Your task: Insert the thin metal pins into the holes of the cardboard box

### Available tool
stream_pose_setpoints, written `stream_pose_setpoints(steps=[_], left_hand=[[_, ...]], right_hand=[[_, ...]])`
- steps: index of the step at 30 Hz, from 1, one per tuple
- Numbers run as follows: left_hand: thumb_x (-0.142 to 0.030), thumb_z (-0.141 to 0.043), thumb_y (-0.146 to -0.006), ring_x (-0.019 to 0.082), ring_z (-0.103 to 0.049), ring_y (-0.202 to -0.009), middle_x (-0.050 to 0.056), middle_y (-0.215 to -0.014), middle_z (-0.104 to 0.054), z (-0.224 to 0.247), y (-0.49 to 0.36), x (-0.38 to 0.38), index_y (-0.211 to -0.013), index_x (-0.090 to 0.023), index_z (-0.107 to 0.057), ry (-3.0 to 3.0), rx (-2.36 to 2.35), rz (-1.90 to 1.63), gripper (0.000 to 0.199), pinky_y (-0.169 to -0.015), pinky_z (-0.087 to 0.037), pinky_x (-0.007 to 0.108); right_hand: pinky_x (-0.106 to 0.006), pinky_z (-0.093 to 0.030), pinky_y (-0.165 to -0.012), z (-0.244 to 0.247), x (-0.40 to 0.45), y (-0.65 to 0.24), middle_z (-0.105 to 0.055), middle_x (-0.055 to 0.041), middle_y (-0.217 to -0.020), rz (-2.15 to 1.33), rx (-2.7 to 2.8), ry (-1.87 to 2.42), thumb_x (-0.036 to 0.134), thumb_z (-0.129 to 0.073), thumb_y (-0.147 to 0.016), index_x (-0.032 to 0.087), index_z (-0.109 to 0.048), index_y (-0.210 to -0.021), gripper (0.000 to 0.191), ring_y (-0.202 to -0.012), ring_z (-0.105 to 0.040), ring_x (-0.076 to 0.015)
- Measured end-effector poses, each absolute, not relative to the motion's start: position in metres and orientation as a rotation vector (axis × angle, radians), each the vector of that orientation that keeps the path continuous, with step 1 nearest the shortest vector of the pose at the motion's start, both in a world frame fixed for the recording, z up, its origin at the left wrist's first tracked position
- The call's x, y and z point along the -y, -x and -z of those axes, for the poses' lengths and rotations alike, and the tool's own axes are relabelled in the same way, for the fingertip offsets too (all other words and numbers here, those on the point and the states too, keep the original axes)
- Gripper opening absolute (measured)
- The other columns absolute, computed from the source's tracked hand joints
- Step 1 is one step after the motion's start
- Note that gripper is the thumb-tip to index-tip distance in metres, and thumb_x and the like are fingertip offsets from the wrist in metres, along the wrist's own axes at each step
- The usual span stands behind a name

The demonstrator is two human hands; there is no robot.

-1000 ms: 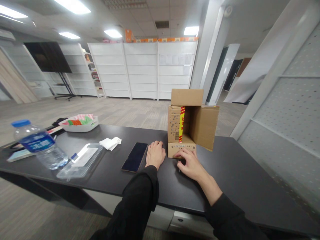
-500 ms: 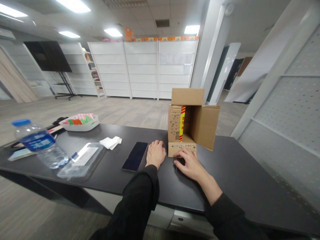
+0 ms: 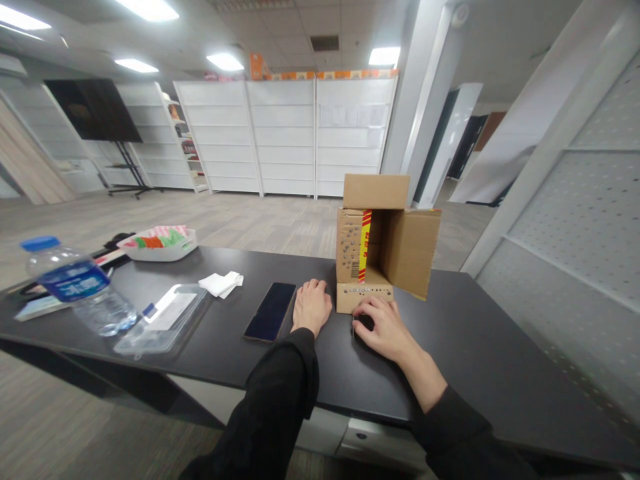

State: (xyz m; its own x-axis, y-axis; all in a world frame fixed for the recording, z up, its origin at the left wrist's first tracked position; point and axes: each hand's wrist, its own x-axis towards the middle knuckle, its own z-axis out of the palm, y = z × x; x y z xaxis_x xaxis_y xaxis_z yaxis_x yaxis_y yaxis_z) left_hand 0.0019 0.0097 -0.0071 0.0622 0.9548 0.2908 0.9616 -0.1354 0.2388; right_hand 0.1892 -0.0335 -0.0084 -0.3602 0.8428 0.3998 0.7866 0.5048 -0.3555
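My left hand (image 3: 313, 308) rests palm down on the table, fingers loosely bent, between the phone (image 3: 271, 311) and the cardboard box (image 3: 349, 250). It appears to hold nothing. Just in front of the box's lower flap (image 3: 364, 298), my right hand (image 3: 383, 325) pinches a small, thin, upright metallic piece (image 3: 353, 329) between thumb and fingers. Its exact kind is too small to tell. The box lies on its side with its opening toward me. Small round silvery spots dot its left panel, and a row of spots and holes runs along the lower flap.
A dark table (image 3: 300, 373) carries a clear plastic case (image 3: 163, 320), white tissues (image 3: 221, 285), a tilted-looking water bottle (image 3: 80, 287) and a white basket (image 3: 159, 252) with colourful contents on the left. The box's side flap (image 3: 414, 257) sticks out to the right.
My right thumb and fingers have closed together on the thin metallic piece, and the hand has shifted slightly right. My left hand and the box stay in place.
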Motion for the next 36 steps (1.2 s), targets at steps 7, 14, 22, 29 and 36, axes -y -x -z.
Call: stream_pose_setpoints(steps=[7,14,22,29,36], left_hand=[[-0.018,-0.043,-0.089,0.023,-0.055,-0.108,0.008,-0.111,-0.063,0.009,-0.001,-0.010,-0.106,-0.020,-0.062,2.279,2.038,0.630,0.026,-0.095,-0.040,0.035],[-0.017,-0.043,-0.089,0.022,-0.054,-0.109,0.009,-0.111,-0.062,0.008,-0.001,-0.009,-0.107,-0.020,-0.062,2.284,2.040,0.632,0.026,-0.096,-0.040,0.035],[-0.018,-0.043,-0.089,0.022,-0.054,-0.110,0.009,-0.111,-0.062,0.009,-0.001,-0.010,-0.107,-0.020,-0.062,2.282,2.050,0.621,0.026,-0.096,-0.040,0.035],[-0.018,-0.043,-0.089,0.022,-0.054,-0.109,0.008,-0.111,-0.062,0.010,-0.001,-0.011,-0.106,-0.020,-0.062,2.274,2.048,0.618,0.025,-0.095,-0.040,0.035],[-0.018,-0.044,-0.088,0.022,-0.055,-0.108,0.008,-0.109,-0.063,0.010,-0.001,-0.011,-0.105,-0.020,-0.062,2.276,2.041,0.633,0.024,-0.094,-0.040,0.035]], right_hand=[[-0.040,-0.032,-0.085,0.005,0.039,-0.192,-0.064,-0.0047,-0.102,-0.112,2.265,1.337,0.041,-0.065,-0.083,0.025,-0.070,-0.094,0.020,-0.101,-0.056,-0.0243],[-0.041,-0.032,-0.085,0.000,0.043,-0.192,-0.064,-0.0056,-0.108,-0.123,2.329,1.339,0.050,-0.071,-0.076,0.027,-0.070,-0.101,0.034,-0.102,-0.054,-0.0261],[-0.042,-0.032,-0.087,0.000,0.045,-0.193,-0.063,-0.0058,-0.111,-0.119,2.349,1.355,0.045,-0.072,-0.072,0.026,-0.068,-0.106,0.039,-0.104,-0.053,-0.0272],[-0.043,-0.031,-0.088,0.000,0.045,-0.193,-0.062,-0.0052,-0.114,-0.152,2.354,1.356,0.041,-0.071,-0.073,0.028,-0.067,-0.111,0.040,-0.106,-0.052,-0.0268],[-0.043,-0.032,-0.088,0.003,0.044,-0.194,-0.062,-0.0056,-0.112,-0.141,2.356,1.341,0.038,-0.071,-0.072,0.028,-0.069,-0.111,0.040,-0.104,-0.052,-0.0266]])
